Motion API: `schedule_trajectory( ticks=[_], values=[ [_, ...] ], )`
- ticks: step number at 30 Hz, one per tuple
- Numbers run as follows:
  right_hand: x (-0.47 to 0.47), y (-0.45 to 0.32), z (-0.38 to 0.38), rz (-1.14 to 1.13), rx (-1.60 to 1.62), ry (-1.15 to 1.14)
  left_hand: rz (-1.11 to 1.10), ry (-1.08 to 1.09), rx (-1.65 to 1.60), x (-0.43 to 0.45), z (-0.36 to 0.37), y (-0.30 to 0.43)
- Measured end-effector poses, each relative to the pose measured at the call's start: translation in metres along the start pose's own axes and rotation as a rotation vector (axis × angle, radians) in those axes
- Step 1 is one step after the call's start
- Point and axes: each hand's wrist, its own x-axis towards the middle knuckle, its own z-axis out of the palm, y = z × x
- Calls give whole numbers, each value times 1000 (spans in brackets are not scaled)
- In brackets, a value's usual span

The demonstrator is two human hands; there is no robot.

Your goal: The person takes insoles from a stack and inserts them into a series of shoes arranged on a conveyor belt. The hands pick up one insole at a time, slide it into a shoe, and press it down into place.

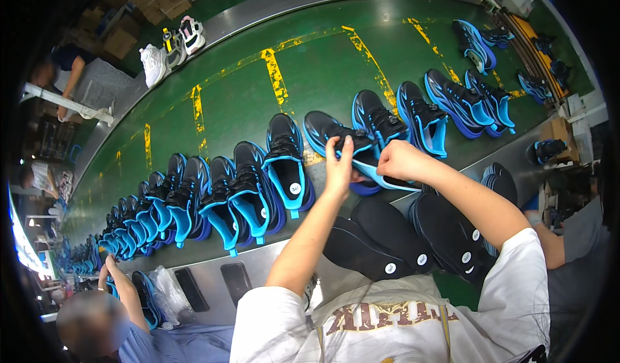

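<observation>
A black sneaker with blue trim (pixel 323 126) lies tilted at the near edge of the green conveyor belt, its toe pointing away from me. My left hand (pixel 340 164) holds it by the opening, thumb and index finger raised beside the tongue. The fingers of my right hand (pixel 402 161) are closed on the light-blue collar edge (pixel 366 170) near the heel. The inside of the shoe is mostly hidden by my hands. Just below, black insoles (pixel 365 249) with round white stickers lie fanned out, beside a thicker insole stack (pixel 438 225).
Matching sneakers (pixel 286 169) line the green belt (pixel 232 97) on both sides. Two dark phones (pixel 236 281) and a clear plastic bag (pixel 169 295) rest on the metal ledge at left. A co-worker (pixel 169 341) reaches towards the row. Sample shoes (pixel 154 65) stand on the far rail.
</observation>
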Motion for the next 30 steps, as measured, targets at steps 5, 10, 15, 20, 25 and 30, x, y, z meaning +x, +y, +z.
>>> schedule_trajectory(
  ticks=[5,10,15,20,25,30],
  values=[
    [0,29,-18,30,-35,-42,300,-79,506,10,9,-4],
    [14,39,-15,124,140,-298,645,-16,1403,-4,31,26],
    [23,15,-2,-79,-148,-255,916,62,950,39,-13,7],
    [45,41,44,-302,-360,86,41,-10,281,56,-35,28],
    [54,47,67,-540,-610,306,50,-64,369,59,-28,32],
    [17,21,43,-348,-649,277,293,-227,444,43,-25,33]
  ],
)
